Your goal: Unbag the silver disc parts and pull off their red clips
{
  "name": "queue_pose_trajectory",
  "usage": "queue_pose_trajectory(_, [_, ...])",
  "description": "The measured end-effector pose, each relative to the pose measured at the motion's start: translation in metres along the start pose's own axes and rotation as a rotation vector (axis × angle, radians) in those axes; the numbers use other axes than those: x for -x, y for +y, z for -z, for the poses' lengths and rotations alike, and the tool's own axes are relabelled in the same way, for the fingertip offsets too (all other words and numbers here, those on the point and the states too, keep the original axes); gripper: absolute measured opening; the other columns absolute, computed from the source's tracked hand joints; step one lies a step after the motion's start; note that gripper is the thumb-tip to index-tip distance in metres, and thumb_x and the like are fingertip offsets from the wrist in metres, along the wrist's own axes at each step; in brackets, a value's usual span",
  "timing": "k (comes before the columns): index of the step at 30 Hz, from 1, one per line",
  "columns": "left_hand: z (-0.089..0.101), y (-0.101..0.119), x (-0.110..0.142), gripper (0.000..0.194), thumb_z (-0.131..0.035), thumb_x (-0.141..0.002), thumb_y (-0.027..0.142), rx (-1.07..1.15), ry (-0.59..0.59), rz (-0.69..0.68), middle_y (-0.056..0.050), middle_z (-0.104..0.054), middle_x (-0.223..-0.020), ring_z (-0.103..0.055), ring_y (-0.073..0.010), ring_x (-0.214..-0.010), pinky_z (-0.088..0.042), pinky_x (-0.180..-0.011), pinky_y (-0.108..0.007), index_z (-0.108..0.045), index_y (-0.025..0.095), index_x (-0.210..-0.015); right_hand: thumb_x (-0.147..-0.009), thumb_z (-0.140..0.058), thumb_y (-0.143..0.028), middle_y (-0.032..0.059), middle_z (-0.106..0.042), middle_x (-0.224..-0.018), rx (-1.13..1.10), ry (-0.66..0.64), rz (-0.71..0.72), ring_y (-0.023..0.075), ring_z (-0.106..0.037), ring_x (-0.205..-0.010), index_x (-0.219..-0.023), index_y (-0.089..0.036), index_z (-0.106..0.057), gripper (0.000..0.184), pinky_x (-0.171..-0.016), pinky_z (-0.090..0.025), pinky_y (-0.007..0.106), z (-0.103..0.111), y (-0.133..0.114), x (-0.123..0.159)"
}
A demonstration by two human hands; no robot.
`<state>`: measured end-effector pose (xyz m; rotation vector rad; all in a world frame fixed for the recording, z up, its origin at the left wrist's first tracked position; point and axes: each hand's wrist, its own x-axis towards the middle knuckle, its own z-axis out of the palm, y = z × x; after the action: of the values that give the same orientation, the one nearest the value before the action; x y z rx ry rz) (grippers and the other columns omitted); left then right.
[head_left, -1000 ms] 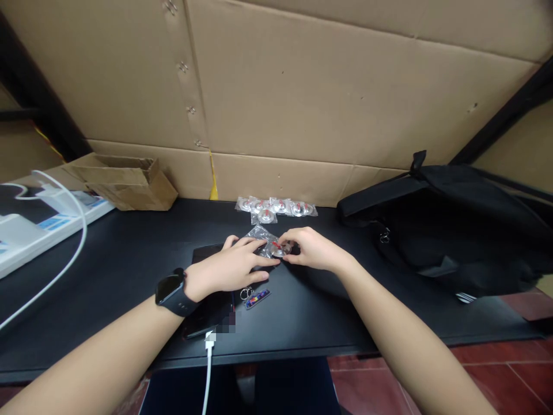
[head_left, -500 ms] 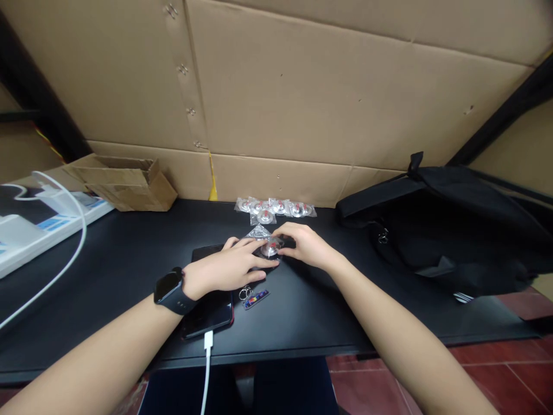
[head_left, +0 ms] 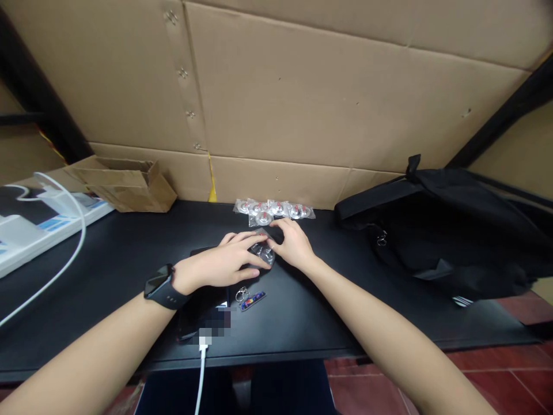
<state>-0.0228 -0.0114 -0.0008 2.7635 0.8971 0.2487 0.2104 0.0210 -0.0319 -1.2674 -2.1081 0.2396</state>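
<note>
A small clear plastic packet [head_left: 264, 252] lies on the black table between my hands, partly covered by fingers. My left hand [head_left: 228, 262], with a black watch [head_left: 159, 282] on its wrist, reaches over from the left; its fingers are stretched out and their tips press on the packet. My right hand [head_left: 294, 244] is bent round the packet's right side, thumb and forefinger curled at its edge. Behind them, several silvery round pieces with red marks, in clear packets [head_left: 264, 218], sit in a cluster. A keychain [head_left: 253, 301] with a dark colourful tag lies nearer me.
Under my left forearm is a phone [head_left: 194, 323] on a white cable [head_left: 200, 374]. A cardboard box [head_left: 129, 187] and a white power strip [head_left: 26, 253] stand at left. On the right lies a black bag [head_left: 453, 230]. A cardboard wall [head_left: 337, 98] rises behind.
The packet's round silvery piece with its red mark showed between my hands; now mostly crinkled plastic shows there. My right hand has shifted slightly left and up, and my left hand slightly left.
</note>
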Motion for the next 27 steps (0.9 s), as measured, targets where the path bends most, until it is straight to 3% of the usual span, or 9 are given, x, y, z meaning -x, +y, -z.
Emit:
queue_pose_trajectory(3, [0.005, -0.003, -0.006, 0.022, -0.056, -0.093, 0.023, 0.018, 0.082, 0.022, -0.003, -0.056, -0.139, -0.043, -0.0266, -0.136, -0.031, -0.111, -0.045, -0.071, 0.033, -0.106, -0.079, -0.077, -0.023, 0.007, -0.062, -0.122, -0.163, -0.099, 0.068, 0.0239, -0.057, -0.115, -0.118, -0.023, -0.064, 0.042, -0.095, -0.048, 0.037, 0.009, 0.003, -0.002])
queue_pose_trajectory(5, [0.005, -0.006, -0.009, 0.027, -0.056, -0.084, 0.013, 0.032, 0.14, 0.057, -0.005, -0.061, -0.122, -0.052, -0.0242, -0.12, -0.037, -0.103, -0.04, -0.065, 0.027, -0.106, -0.079, -0.077, -0.024, 0.0066, -0.061, -0.126, -0.261, -0.15, 0.098, 0.0235, -0.057, -0.117, -0.121, -0.025, -0.063, 0.044, -0.091, -0.049, 0.035, 0.018, 0.005, -0.002])
queue_pose_trajectory(7, [0.002, -0.008, -0.011, 0.034, -0.057, -0.078, 0.011, 0.04, 0.194, 0.095, -0.004, -0.063, -0.113, -0.055, -0.0232, -0.11, -0.039, -0.096, -0.037, -0.057, 0.024, -0.109, -0.086, -0.07, -0.022, 0.0064, -0.062, -0.125, -0.313, -0.159, 0.099, 0.0221, -0.058, -0.115, -0.119, -0.024, -0.063, 0.034, -0.088, -0.049, 0.034, 0.026, 0.007, -0.003])
queue_pose_trajectory(10, [-0.004, -0.011, -0.015, 0.032, -0.059, -0.082, 0.017, 0.013, 0.291, 0.166, -0.004, -0.064, -0.111, -0.057, -0.0237, -0.105, -0.037, -0.093, -0.038, -0.053, 0.024, -0.113, -0.087, -0.061, -0.007, 0.0057, -0.063, -0.119, -0.242, -0.154, 0.143, 0.0212, -0.058, -0.114, -0.111, -0.023, -0.066, 0.029, -0.095, -0.047, 0.036, 0.031, 0.012, -0.004])
queue_pose_trajectory(12, [-0.007, -0.012, -0.017, 0.024, -0.06, -0.087, 0.023, -0.03, 0.319, 0.193, -0.004, -0.065, -0.111, -0.058, -0.0243, -0.105, -0.036, -0.092, -0.038, -0.056, 0.024, -0.111, -0.08, -0.066, -0.003, 0.0052, -0.062, -0.119, -0.153, -0.168, 0.191, 0.0228, -0.056, -0.116, -0.107, -0.024, -0.067, 0.034, -0.102, -0.043, 0.039, 0.029, 0.015, -0.004])
queue_pose_trajectory(15, [-0.008, -0.013, -0.018, 0.014, -0.062, -0.09, 0.032, -0.067, 0.297, 0.177, -0.003, -0.067, -0.107, -0.057, -0.0238, -0.103, -0.034, -0.091, -0.038, -0.063, 0.025, -0.103, -0.077, -0.08, -0.013, 0.0046, -0.062, -0.118, -0.101, -0.187, 0.192, 0.0244, -0.055, -0.114, -0.103, -0.025, -0.068, 0.031, -0.103, -0.042, 0.042, 0.023, 0.015, -0.002])
queue_pose_trajectory(20, [-0.003, -0.016, -0.015, 0.014, -0.06, -0.094, 0.037, -0.062, 0.295, 0.201, -0.001, -0.07, -0.1, -0.058, -0.0226, -0.101, -0.031, -0.091, -0.039, -0.068, 0.026, -0.092, -0.087, -0.075, -0.023, 0.0047, -0.063, -0.119, -0.085, -0.16, 0.162, 0.0237, -0.056, -0.115, -0.088, -0.025, -0.074, 0.003, -0.105, -0.039, 0.045, 0.02, 0.009, 0.0])
queue_pose_trajectory(27, [0.006, -0.021, -0.013, 0.018, -0.058, -0.094, 0.039, 0.043, 0.308, 0.272, -0.002, -0.074, -0.099, -0.063, -0.0235, -0.102, -0.034, -0.093, -0.039, -0.068, 0.024, -0.092, -0.084, -0.076, -0.02, 0.0058, -0.066, -0.117, -0.281, -0.141, 0.012, 0.0223, -0.062, -0.114, -0.08, -0.022, -0.076, 0.004, -0.105, -0.041, 0.042, 0.029, 0.008, -0.004])
